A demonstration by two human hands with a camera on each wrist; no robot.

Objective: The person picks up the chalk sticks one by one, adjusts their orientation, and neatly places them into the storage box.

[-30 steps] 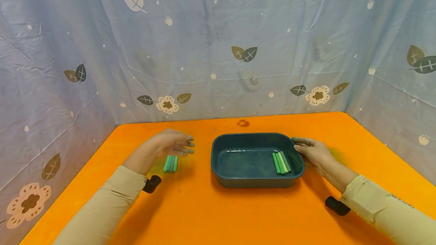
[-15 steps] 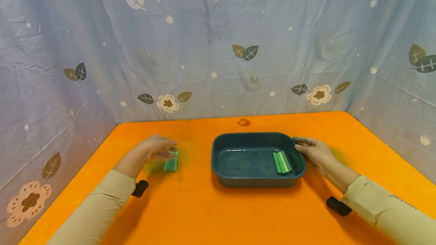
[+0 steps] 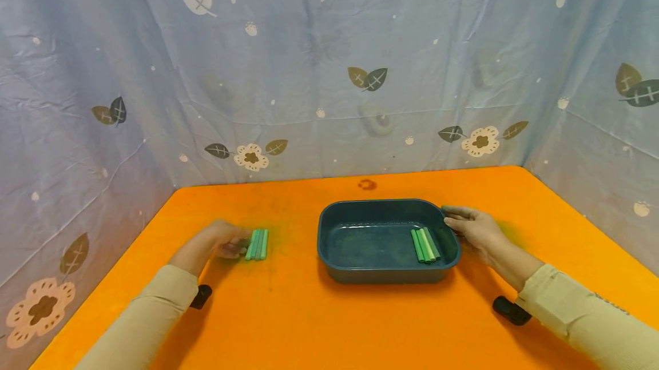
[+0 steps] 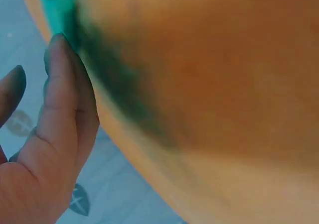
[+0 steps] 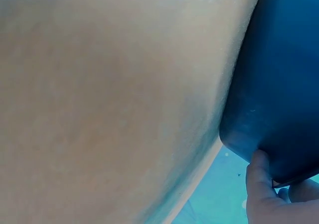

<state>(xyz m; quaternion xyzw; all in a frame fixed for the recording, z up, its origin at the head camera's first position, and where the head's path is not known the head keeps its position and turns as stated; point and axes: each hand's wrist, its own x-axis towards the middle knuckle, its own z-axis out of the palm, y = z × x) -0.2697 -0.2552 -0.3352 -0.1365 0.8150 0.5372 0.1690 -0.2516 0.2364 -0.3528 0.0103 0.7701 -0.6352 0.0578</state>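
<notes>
My left hand (image 3: 225, 238) is low over the table, just left of a row of several green chalk sticks (image 3: 257, 245). In the left wrist view its fingers (image 4: 62, 94) are fairly straight, and one fingertip meets the end of a blurred green chalk stick (image 4: 65, 15). The dark blue-green tray (image 3: 381, 276) stands right of centre, with another row of green chalk sticks (image 3: 425, 246) at its right end. My right hand (image 3: 479, 231) holds the tray's right rim. In the right wrist view, a fingertip (image 5: 259, 164) presses the tray's outer wall (image 5: 279, 84).
Green dust (image 3: 275, 238) marks the orange tabletop (image 3: 309, 324) around the left chalk, with more dust (image 3: 511, 234) beyond the right hand. A patterned curtain (image 3: 319, 72) rises behind the table and at both sides. Black wrist cameras (image 3: 511, 310) hang under both sleeves.
My left hand has moved left and down from above the left chalk row to its left side, uncovering the sticks. The right hand and tray stay put.
</notes>
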